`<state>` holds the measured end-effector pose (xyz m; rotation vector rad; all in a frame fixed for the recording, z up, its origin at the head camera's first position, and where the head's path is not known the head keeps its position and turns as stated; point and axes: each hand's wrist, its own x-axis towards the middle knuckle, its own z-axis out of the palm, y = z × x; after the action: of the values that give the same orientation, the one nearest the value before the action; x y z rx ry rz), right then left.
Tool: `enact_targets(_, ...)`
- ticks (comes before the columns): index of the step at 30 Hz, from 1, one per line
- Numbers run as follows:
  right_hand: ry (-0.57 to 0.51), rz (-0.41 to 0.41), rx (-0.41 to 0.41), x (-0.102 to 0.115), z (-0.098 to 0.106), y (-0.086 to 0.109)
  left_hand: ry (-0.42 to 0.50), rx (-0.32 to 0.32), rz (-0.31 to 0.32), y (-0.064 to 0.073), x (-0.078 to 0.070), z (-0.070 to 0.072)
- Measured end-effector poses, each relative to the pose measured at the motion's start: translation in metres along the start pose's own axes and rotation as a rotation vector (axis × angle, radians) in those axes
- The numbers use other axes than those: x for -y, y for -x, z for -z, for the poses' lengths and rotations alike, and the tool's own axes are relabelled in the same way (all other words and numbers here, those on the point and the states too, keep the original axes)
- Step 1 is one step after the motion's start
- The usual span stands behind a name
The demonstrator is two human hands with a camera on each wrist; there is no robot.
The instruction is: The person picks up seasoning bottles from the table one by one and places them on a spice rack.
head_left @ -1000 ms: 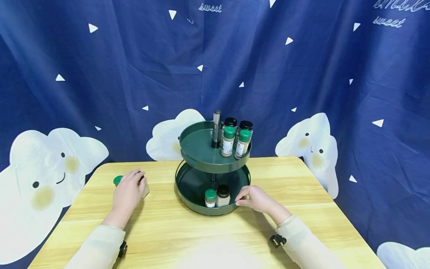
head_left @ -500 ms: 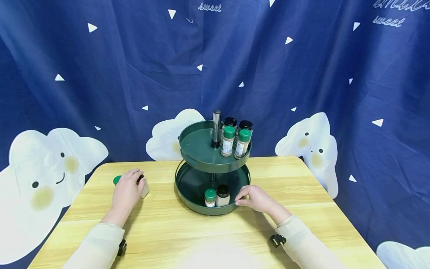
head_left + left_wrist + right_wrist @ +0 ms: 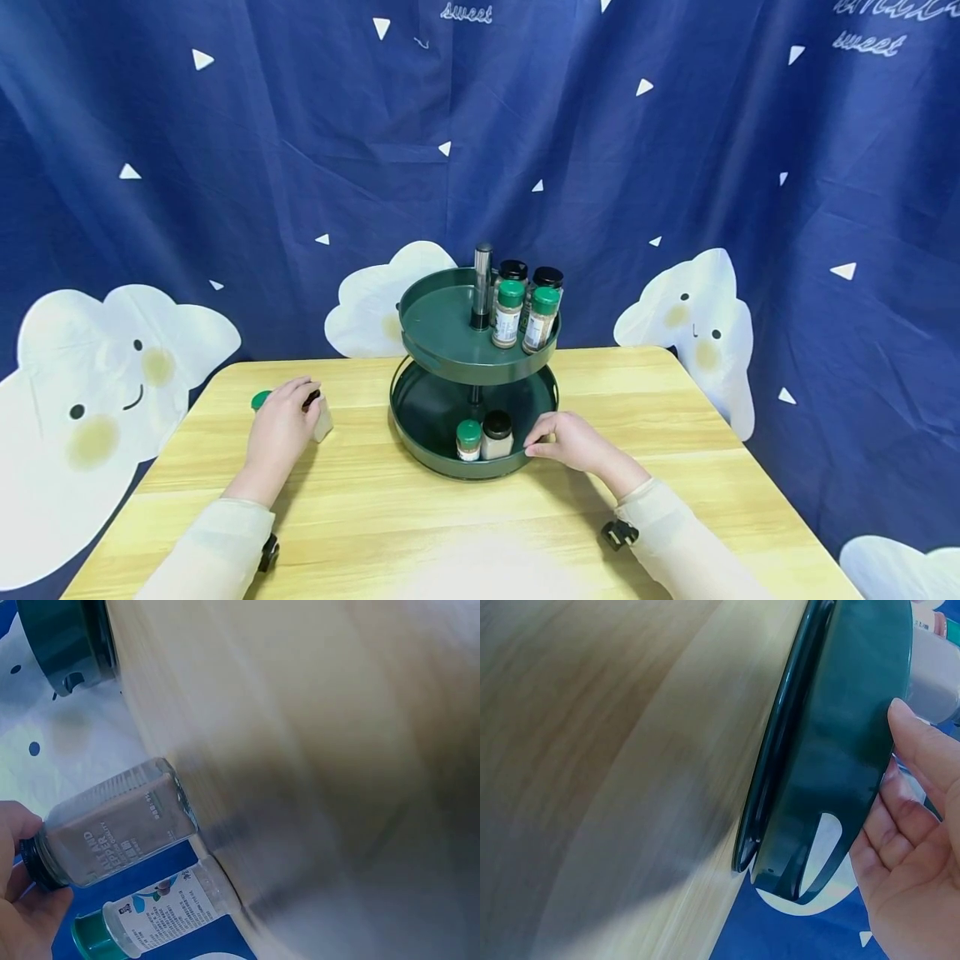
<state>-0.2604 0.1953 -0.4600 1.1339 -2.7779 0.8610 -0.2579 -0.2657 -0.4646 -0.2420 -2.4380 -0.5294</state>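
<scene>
My left hand (image 3: pixel 281 421) grips the black cap of a square glass spice jar (image 3: pixel 120 825) filled with pale powder, standing on the table. Right beside it is a smaller spice bottle (image 3: pixel 169 907) with a green cap, partly hidden by the hand in the head view. My right hand (image 3: pixel 572 442) pinches the rim of the lower tier of a dark green two-tier turntable rack (image 3: pixel 435 460). On that tier, near the hand, stand a green-capped bottle (image 3: pixel 468 442) and a black-capped jar (image 3: pixel 497 437) of pale powder.
The rack's upper tier (image 3: pixel 431 312) carries two green-capped bottles (image 3: pixel 507 315) in front of two black-capped jars (image 3: pixel 547 278), around a metal post (image 3: pixel 482 287). A blue curtain (image 3: pixel 360 125) hangs behind the wooden table (image 3: pixel 405 533).
</scene>
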Motion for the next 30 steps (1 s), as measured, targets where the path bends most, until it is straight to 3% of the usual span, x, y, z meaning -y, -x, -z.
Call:
enact_targets(8,0.005,0.006,-0.004,0.0,0.002,-0.001,-0.007,-0.013,-0.017,0.001,-0.005,0.006)
enact_targets(30,0.009,-0.002,-0.002,0.001,0.002,0.001,0.009,-0.026,-0.068,0.011,-0.005,0.005)
